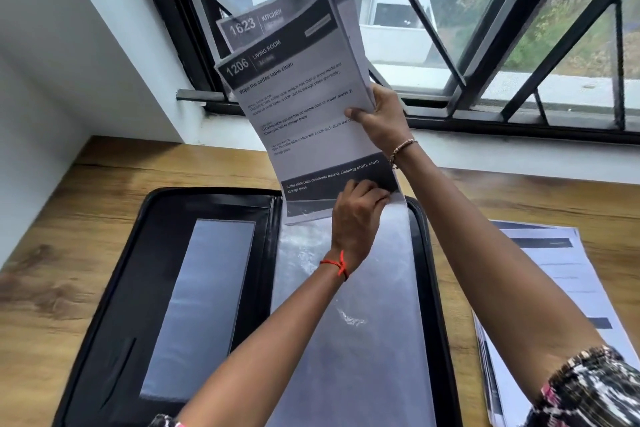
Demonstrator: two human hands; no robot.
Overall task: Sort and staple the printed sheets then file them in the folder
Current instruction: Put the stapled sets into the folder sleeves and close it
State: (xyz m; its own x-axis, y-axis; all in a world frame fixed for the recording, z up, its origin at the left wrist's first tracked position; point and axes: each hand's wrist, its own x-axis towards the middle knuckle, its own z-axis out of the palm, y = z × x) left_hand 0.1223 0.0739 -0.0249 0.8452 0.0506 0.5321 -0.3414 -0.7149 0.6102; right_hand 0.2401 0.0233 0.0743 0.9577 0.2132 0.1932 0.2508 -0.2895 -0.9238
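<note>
A person is standing over a wooden table (52,218) by a barred window (450,10), looking down at their own two hands. The right hand (384,118) is gripping a bundle of printed sheets (304,107) by its right long edge, thumb across the front page and fingers wrapped behind. It is holding the bundle upright above an open black folder (114,288) lying flat on the table.

The left hand (358,215) is reaching up from below. Its fingers are curled and pinching just where the bottom of the bundle is meeting the mouth of a clear pocket (363,340) in the folder's right half. It seems to be gripping the pocket's edge, though paper may be caught in the pinch too. The lowest strip of the bundle is looking hazy, as if sitting behind the plastic.

The bundle is likely light and floppy: its top is bowing and fanning, with a second page peeping out behind the first. Supporting it near the bottom corners would probably be guiding it in more squarely. The pocket is looking thin, glossy and probably slippery.

Whether the bundle is stapled is not showing, and no stapler is in view. The page count is unclear. A second pile of sheets (554,281) is lying on the table to the right, partly cut off by the frame and the right arm. The folder's near edge is also running out of view.
</note>
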